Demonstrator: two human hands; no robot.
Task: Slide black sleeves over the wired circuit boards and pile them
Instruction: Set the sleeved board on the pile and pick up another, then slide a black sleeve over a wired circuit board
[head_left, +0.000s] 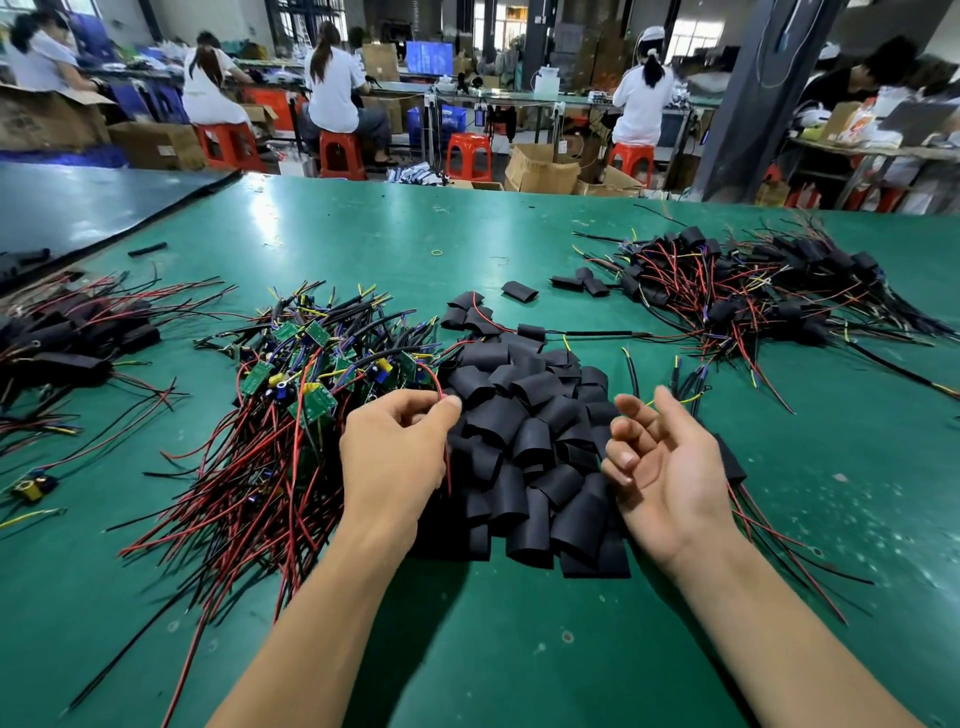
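A heap of black sleeves lies in front of me on the green table. To its left is a tangle of green circuit boards with red and black wires. My left hand sits at the heap's left edge and pinches a red wire between thumb and fingers. My right hand hovers palm up over the heap's right side, fingers loosely curled, holding nothing. A pile of sleeved boards with wires lies at the back right.
Another pile of sleeved boards lies at the far left. A few loose sleeves lie behind the heap. Stray wires trail to the right of my right hand. People sit on red stools beyond the table's far edge.
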